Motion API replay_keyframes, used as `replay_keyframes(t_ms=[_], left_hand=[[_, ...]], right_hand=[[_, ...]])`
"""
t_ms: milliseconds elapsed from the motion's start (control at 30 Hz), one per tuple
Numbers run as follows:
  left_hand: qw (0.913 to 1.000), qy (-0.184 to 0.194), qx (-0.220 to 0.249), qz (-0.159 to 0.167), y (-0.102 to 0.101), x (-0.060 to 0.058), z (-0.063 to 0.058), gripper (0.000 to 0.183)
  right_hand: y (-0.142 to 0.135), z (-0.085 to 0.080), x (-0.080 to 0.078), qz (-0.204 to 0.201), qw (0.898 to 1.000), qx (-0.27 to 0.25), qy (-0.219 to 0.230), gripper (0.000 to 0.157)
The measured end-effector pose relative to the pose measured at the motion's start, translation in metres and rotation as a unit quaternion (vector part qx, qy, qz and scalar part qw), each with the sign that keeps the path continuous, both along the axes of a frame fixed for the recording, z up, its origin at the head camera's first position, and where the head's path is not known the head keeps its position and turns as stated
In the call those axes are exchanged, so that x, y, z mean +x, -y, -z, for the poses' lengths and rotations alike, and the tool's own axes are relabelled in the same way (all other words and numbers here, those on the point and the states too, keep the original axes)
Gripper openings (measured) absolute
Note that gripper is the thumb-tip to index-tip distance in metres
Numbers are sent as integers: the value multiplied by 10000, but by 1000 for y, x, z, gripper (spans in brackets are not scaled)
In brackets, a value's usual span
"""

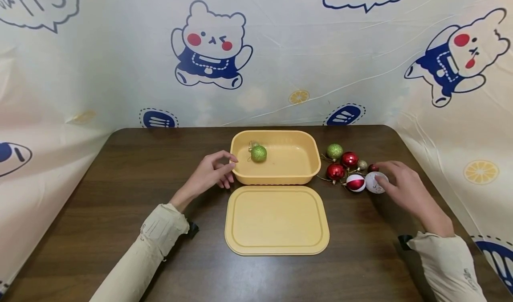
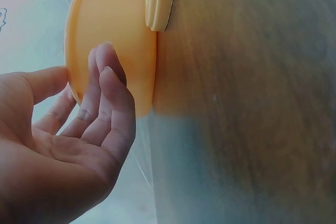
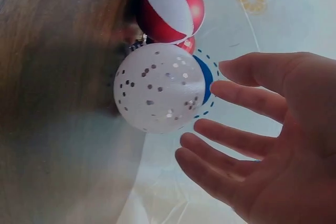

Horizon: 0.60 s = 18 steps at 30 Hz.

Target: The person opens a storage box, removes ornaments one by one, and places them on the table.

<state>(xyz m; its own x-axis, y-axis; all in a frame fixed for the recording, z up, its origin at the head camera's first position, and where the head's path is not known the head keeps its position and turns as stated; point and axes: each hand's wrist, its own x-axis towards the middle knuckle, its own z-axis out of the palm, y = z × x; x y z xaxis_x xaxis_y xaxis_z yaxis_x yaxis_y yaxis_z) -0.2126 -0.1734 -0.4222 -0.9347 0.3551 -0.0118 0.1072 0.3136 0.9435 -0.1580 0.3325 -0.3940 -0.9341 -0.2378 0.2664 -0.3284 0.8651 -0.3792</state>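
Note:
My left hand point(image 1: 210, 172) grips the left rim of a yellow plastic container point(image 1: 292, 175); in the left wrist view its thumb point(image 2: 50, 81) reaches the rim and other fingers lie outside the wall. Inside sit a green glitter bauble point(image 1: 258, 154) and, partly hidden behind it, a small gold bauble point(image 1: 254, 144). Over at the right, my right hand point(image 1: 409, 190) hovers by a white bauble with silver dots point(image 3: 157, 90), its fingers spread and apart from the ball in the right wrist view. Beside that lies a red-and-white bauble point(image 1: 355, 183).
A yellow lid point(image 1: 276, 222) lies flat in front of the container. Right of the container are another green bauble point(image 1: 334, 151), shiny red baubles point(image 1: 349, 159), a small gold bauble point(image 1: 362, 165) and a dark red one point(image 1: 373, 168). A printed cloth point(image 1: 280, 61) hangs behind the wooden table point(image 1: 100, 230).

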Motion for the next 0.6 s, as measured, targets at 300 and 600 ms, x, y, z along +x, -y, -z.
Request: replay_keyframes(t_ms=[300, 600], left_hand=[[10000, 26, 5, 21, 0, 0, -1, 28], [10000, -2, -13, 39, -1, -2, 0, 27]], right_hand=[[14, -12, 2, 67, 9999, -26, -70, 32], [31, -17, -1, -168, 9990, -61, -416, 26]])
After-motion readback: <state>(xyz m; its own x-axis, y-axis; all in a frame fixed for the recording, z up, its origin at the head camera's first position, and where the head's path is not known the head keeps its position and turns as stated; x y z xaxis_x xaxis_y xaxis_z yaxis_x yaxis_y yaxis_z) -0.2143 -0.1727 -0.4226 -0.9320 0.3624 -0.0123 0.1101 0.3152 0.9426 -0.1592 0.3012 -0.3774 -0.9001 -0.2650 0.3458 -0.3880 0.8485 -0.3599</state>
